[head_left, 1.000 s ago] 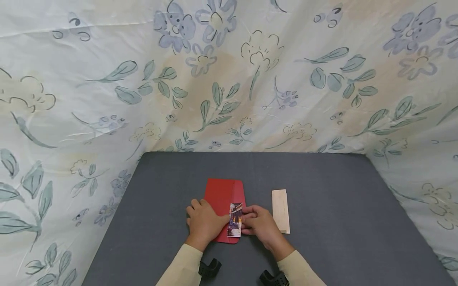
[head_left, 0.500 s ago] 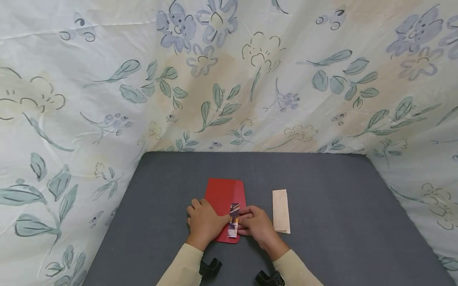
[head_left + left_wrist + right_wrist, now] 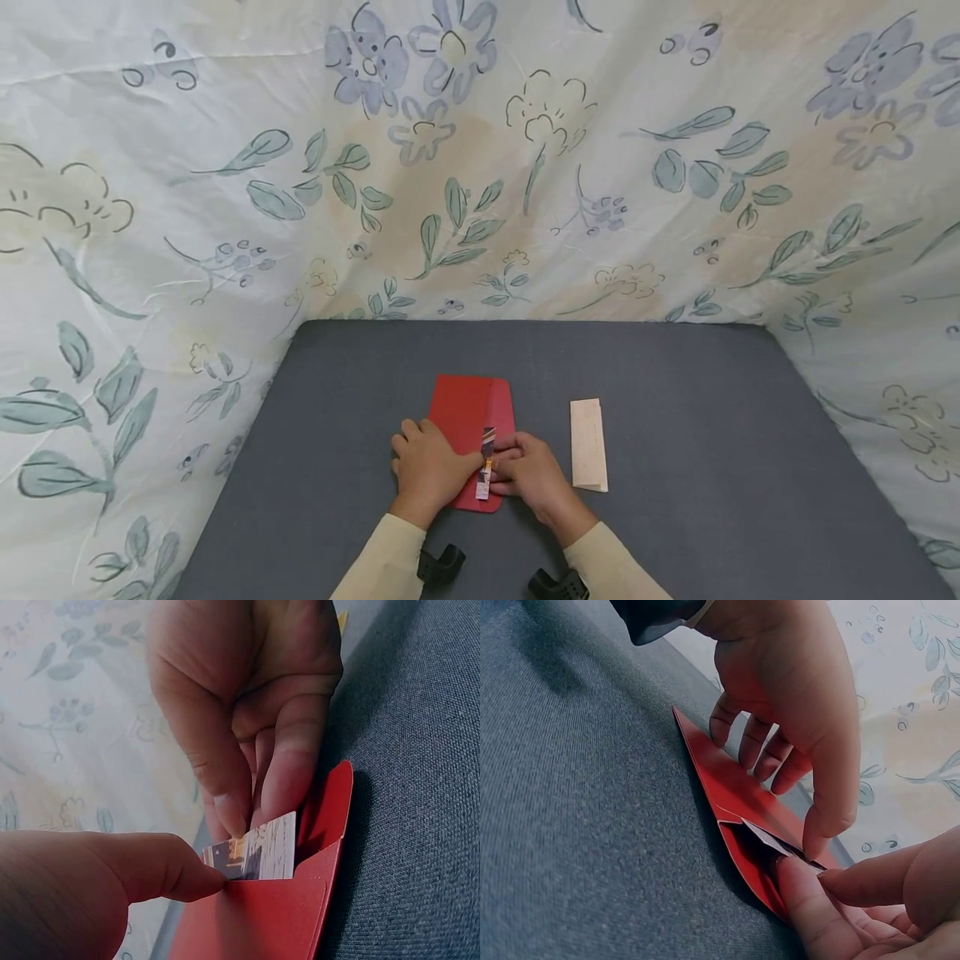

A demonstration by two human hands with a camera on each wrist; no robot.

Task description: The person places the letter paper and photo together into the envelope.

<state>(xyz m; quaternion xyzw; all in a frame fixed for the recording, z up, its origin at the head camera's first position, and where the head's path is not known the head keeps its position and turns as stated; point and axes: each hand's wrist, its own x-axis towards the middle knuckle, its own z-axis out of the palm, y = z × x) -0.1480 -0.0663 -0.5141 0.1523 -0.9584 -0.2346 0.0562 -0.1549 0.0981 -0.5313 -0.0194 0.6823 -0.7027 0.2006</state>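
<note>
A red paper envelope lies on the table with its flap turned to the right. My left hand rests on the envelope, with the thumb at the edge of its mouth. A small printed card is partly inside that mouth, so its inner part is hidden. My right hand pinches the card's outer edge between thumb and fingers. In the right wrist view the envelope gapes a little where the card enters, beside the left thumb.
A narrow beige folded paper or packet lies to the right of my right hand. The grey table meets a floral cloth at its back and sides. Black wrist mounts sit near both forearms.
My right hand has moved slightly left, pushing the card farther into the envelope; less of the card shows. The left hand has stayed nearly still.
</note>
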